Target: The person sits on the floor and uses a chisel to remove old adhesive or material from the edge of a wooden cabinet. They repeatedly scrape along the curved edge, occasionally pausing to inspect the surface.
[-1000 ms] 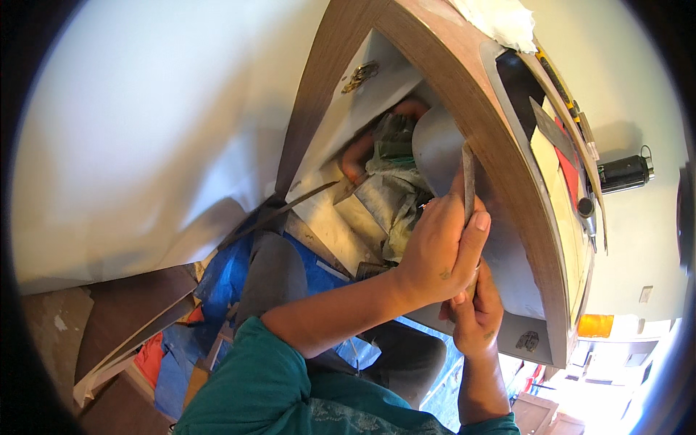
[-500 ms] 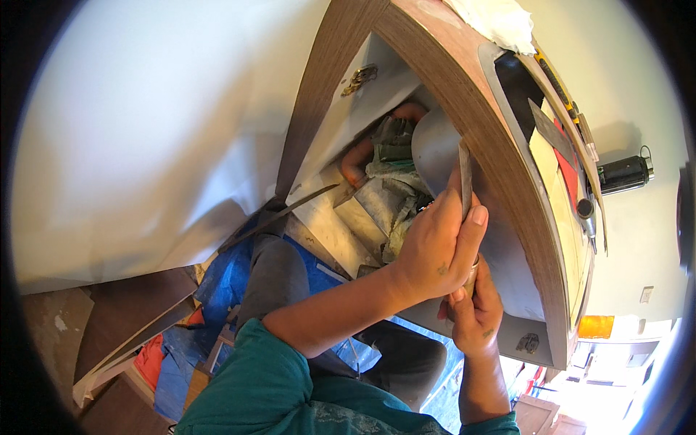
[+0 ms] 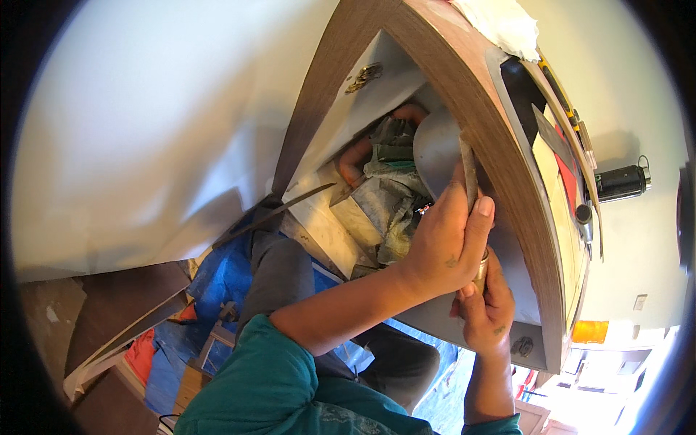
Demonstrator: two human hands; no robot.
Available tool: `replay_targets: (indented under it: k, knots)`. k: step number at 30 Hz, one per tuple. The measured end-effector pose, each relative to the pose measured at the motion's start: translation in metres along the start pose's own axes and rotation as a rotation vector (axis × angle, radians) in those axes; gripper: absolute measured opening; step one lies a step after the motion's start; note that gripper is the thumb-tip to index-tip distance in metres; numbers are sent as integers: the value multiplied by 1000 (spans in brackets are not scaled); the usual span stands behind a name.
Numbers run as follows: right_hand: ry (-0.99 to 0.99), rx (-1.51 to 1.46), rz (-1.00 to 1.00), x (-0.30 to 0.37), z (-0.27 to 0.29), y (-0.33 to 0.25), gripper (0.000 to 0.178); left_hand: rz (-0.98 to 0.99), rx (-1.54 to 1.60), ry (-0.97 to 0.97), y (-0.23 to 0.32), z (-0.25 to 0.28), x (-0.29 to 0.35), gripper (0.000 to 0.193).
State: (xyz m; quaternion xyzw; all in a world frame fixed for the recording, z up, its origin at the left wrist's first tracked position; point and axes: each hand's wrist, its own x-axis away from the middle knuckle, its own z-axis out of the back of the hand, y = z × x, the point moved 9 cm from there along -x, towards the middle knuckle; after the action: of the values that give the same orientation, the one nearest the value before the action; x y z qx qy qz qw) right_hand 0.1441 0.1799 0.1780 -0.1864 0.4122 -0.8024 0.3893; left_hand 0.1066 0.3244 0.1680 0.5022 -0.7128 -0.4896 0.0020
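Observation:
A chisel (image 3: 469, 174) with a flat metal blade slants upward, its tip at the inner edge of the curved wooden trim (image 3: 482, 101). My left hand (image 3: 448, 235) is closed around the blade, with the thumb laid along it. Just below, my right hand (image 3: 487, 312) grips the handle, where a shiny metal collar (image 3: 481, 268) shows between the two hands. My fingers hide most of the handle. Behind my hands, the triangular opening framed by the trim holds crumpled green-grey bags or cloths (image 3: 395, 163) and a curved reddish-brown thing (image 3: 353, 163).
A long thin dark strip (image 3: 290, 206) leans beside my knee. Hand tools, sandpaper sheets (image 3: 545, 156) and a white cloth (image 3: 500, 25) lie on top of the wooden structure. A black cylinder (image 3: 622, 181) is at the right. Blue sheeting (image 3: 170, 362) and wooden boards (image 3: 123, 312) lie below left.
The view has shifted slightly. Both hands sit a little farther right with the chisel, still gripped the same way, its tip still by the trim's inner edge.

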Motion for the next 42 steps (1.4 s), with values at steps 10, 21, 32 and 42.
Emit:
replay_targets:
  k: [10, 21, 32, 42]
  knots:
    - [-42, 40, -11, -13, -6, -19, 55, 62, 1, 33, 3, 12, -7, 46]
    - [2, -72, -12, 5, -16, -6, 53, 31, -101, -39, 5, 9, 2, 51]
    - [5, -85, 6, 9, -16, 8, 55, 43, -127, -81, 0, 5, 9, 64]
    - [37, -93, 38, 4, -21, 9, 52, 38, -121, -114, 0, 9, 3, 64]
